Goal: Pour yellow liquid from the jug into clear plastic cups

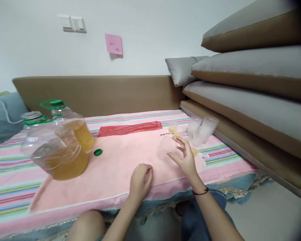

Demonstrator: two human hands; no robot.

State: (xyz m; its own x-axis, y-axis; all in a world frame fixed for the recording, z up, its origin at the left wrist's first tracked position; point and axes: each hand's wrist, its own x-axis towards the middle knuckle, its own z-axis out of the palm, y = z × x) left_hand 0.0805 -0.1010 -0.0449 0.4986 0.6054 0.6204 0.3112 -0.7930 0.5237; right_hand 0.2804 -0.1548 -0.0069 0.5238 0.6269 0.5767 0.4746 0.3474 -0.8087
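A clear plastic cup [166, 148], blurred and hard to see against the cloth, is held tilted in my right hand [185, 156], between thumb and fingers. My left hand [140, 179] rests loosely curled on the pink towel [110, 174] near its front edge, with nothing visible in it. Just beyond my right hand stand stacks of clear cups [207, 129], and near them a cup with some yellow liquid [172, 129]. On the left, an uncapped large bottle [62, 157] of amber liquid stands before a second, green-capped bottle [81, 130]. A green cap [97, 152] lies beside them.
A red plastic bag [130, 128] lies flat along the back of the towel. Striped cloth [5, 167] covers the surface beneath. Stacked grey and brown cushions [253, 80] rise on the right. A brown backboard [102, 95] runs along the wall, under a pink note [113, 44].
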